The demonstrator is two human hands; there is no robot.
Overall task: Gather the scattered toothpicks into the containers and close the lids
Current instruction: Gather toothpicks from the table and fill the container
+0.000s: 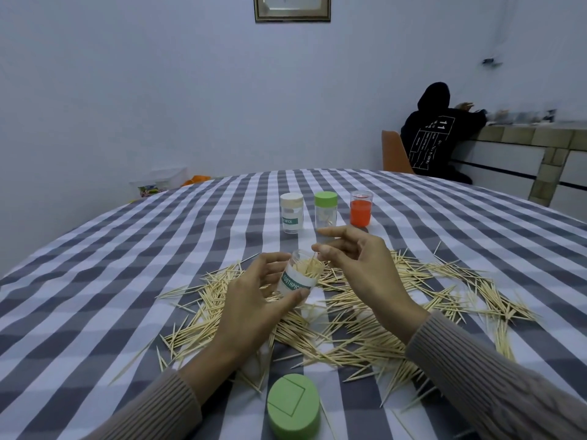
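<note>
Left hand (254, 300) grasping an open clear jar (300, 276), thumb curled across the front under the "TOOTHPICK" label, fingers wrapped round the far side. Jar lifted off the cloth, tilted with mouth facing away and to the right, partly filled with toothpicks.

Right hand (359, 265) just above and right of the jar mouth, thumb and fingers pinching toothpicks (314, 258) at the rim; index finger extended out to the left. Exact count in the pinch not readable.

Loose toothpicks (349, 331) spread in a wide heap on the checked tablecloth (95, 281), under and around both hands, running out to the right side.

Green lid (293, 408) lying flat on the cloth near the bottom edge, between the two forearms, off the jar, touching a few stray picks.

Three more jars in a row further back, well apart from the heap:
- white-lidded jar (291, 212), left, capped, green label band
- green-lidded jar (325, 211), middle, capped, some picks visible inside
- orange jar (361, 208), right, clear body with orange inside; lid state hard to tell

Ribbed knit sleeves (495, 376) on both forearms.

Background: person in a dark hoodie (435, 134) seated on an orange chair (394, 152), back turned, at a tiled counter (540, 134). Framed picture (292, 7) on the wall at top.
</note>
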